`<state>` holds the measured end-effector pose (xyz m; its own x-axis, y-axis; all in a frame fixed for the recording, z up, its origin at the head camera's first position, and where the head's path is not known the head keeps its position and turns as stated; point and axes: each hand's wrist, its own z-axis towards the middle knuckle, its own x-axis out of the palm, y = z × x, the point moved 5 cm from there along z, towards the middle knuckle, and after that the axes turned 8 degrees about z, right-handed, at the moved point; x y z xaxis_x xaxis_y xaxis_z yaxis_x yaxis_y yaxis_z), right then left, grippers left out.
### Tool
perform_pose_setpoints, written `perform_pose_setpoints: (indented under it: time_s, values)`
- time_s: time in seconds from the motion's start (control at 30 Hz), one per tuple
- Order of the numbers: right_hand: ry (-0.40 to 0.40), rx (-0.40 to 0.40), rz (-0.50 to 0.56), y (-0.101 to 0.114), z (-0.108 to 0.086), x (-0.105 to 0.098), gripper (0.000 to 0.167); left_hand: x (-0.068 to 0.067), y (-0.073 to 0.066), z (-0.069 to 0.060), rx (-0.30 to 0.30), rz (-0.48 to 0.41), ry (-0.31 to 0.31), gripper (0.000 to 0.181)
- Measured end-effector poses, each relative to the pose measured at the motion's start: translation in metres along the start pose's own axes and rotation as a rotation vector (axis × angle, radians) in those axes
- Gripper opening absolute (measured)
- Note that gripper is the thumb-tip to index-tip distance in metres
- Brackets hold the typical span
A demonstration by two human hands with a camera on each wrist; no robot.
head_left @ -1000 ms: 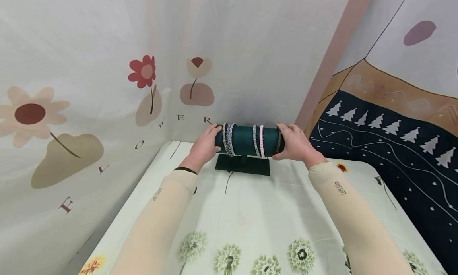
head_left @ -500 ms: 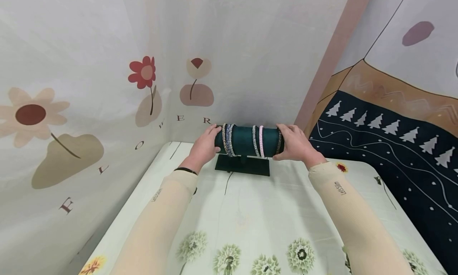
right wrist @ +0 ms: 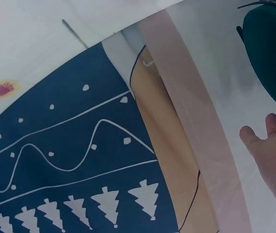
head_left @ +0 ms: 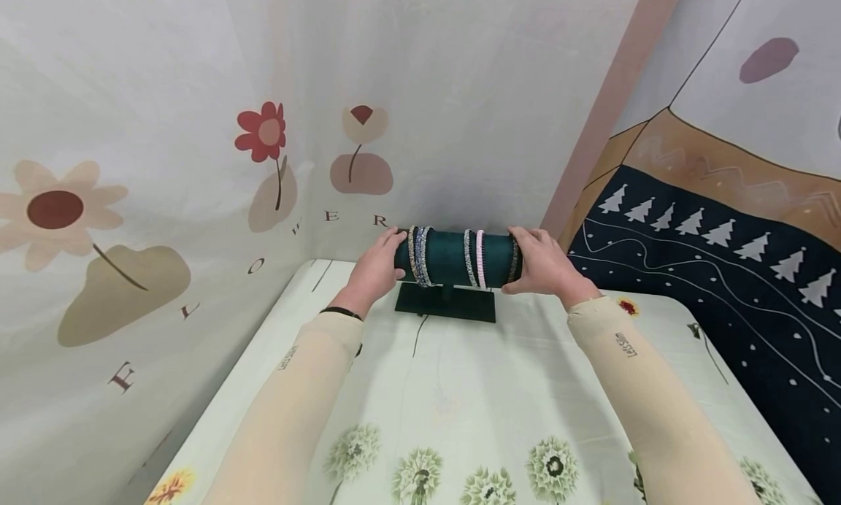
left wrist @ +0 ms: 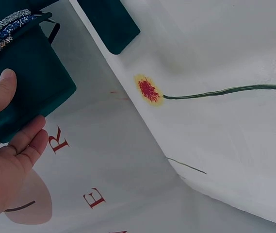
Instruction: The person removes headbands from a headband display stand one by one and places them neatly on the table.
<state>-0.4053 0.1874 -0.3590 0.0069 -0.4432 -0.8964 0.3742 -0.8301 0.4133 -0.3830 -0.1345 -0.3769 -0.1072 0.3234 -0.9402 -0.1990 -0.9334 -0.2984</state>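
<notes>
A dark green padded bracelet display stand [head_left: 448,258] stands at the far end of the bed-like surface, its roll lying crosswise above a flat base [head_left: 445,303]. Sparkly bands [head_left: 420,257] circle the roll at its left part. Further right are another glittery band, a pink band [head_left: 480,260] and a dark band [head_left: 512,260]. My left hand [head_left: 376,270] grips the roll's left end, thumb in front; the left wrist view shows this thumb on the green cloth [left wrist: 43,80]. My right hand [head_left: 542,264] holds the right end, thumb low in front. The right wrist view shows only part of that hand.
Pale flowered cloth [head_left: 447,388] covers the surface. A white printed curtain [head_left: 460,125] hangs close behind the stand and along the left. Dark blue fabric with white trees [head_left: 690,271] hangs on the right.
</notes>
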Motion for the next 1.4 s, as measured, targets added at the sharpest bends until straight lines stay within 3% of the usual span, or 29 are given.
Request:
perform_pose_setpoints:
  time_s: [1.4]
  values:
    - [0.045,-0.009,0.042,-0.0027,-0.0015,-0.0015,0.124,0.0013,0.001,-0.0016,0.016,-0.001,-0.006,0.082]
